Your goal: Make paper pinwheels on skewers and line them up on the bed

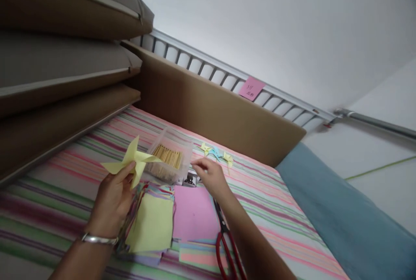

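Between the thumb and fingers of my left hand is a yellow paper pinwheel, its blades folded and spread. My right hand is raised over the bed with thumb and fingertips pinched together; whatever they hold is too small to name. Below it sits a small box of dark pins, partly hidden. Nearby stands a clear plastic box of thin wooden sticks. Stacks of yellow paper and pink paper lie between my forearms. Red-handled scissors rest partly under my right forearm.
Three finished small pinwheels, yellow and blue, lie further back on the striped sheet. A brown board borders the far side before a white radiator. Stacked cushions rise at left; a blue cushion lies right.
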Demonstrator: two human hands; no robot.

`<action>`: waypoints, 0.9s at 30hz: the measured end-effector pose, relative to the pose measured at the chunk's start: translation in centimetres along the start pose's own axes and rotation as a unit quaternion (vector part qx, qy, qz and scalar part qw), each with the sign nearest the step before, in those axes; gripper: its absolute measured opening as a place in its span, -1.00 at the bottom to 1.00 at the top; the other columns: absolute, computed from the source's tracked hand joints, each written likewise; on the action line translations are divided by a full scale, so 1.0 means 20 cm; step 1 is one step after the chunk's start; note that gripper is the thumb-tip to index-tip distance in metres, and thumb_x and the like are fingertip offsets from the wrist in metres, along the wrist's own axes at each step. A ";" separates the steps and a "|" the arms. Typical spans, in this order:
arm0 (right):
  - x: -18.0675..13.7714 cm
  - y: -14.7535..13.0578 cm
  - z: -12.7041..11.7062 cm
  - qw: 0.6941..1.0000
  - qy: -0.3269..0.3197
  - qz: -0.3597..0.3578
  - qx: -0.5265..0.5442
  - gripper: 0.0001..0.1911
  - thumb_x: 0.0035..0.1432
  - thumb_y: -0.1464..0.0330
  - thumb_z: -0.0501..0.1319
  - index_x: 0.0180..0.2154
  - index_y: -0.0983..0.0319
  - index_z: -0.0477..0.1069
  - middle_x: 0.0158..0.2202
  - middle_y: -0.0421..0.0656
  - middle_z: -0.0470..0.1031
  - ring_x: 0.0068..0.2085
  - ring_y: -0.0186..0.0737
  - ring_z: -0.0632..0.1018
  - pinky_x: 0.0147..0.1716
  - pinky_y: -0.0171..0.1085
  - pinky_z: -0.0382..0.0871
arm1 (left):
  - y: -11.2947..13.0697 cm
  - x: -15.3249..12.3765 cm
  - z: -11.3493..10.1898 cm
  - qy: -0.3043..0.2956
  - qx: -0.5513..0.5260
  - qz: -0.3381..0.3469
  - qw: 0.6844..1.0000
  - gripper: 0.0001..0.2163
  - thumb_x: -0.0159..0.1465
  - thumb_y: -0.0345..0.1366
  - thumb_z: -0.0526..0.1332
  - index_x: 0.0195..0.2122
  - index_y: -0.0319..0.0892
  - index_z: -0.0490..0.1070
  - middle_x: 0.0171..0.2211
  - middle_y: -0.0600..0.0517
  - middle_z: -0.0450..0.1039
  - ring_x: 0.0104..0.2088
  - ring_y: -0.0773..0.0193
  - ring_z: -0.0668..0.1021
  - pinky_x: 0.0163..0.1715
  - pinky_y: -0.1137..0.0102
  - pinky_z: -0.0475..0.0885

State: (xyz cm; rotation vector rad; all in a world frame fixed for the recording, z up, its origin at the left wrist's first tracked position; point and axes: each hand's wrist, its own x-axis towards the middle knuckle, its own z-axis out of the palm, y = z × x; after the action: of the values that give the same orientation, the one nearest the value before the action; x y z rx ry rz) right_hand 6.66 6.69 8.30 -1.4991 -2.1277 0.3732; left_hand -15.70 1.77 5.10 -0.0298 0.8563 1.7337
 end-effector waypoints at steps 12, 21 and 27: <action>0.56 -0.06 0.50 0.886 -0.342 -0.046 -0.311 -0.75 0.26 0.29 0.14 -0.06 0.25 0.37 -0.05 -0.08 0.43 -0.12 -0.18 0.50 -0.14 -0.11 0.43 | 0.06 0.05 -0.02 -0.005 -0.022 -0.008 1.000 -0.85 0.10 -0.60 0.20 -0.44 -0.25 0.48 -0.55 0.07 0.54 -0.58 0.38 0.54 -0.58 0.56 0.46; 0.55 0.02 0.51 0.876 -0.344 -0.051 -0.336 -0.73 0.25 0.29 0.16 -0.04 0.25 0.36 -0.03 -0.08 0.42 -0.11 -0.17 0.50 -0.14 -0.11 0.43 | 0.07 0.03 0.00 0.017 -0.036 -0.006 0.999 -0.81 0.08 -0.66 0.18 -0.48 -0.26 0.48 -0.57 0.09 0.54 -0.59 0.40 0.55 -0.59 0.60 0.46; 0.55 0.04 0.48 0.908 -0.292 -0.072 -0.290 -0.74 0.25 0.29 0.15 -0.07 0.27 0.38 -0.05 -0.08 0.43 -0.10 -0.16 0.50 -0.12 -0.08 0.42 | 0.06 0.04 -0.01 0.002 -0.041 0.006 0.999 -0.82 0.08 -0.63 0.19 -0.45 -0.24 0.49 -0.56 0.09 0.54 -0.57 0.38 0.55 -0.59 0.57 0.48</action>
State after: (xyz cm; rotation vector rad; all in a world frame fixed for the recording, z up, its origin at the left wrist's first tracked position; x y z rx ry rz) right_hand -0.86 17.97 2.51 -1.6639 -3.0084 0.1413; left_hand -17.07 2.32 5.26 -0.0831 0.7885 1.7799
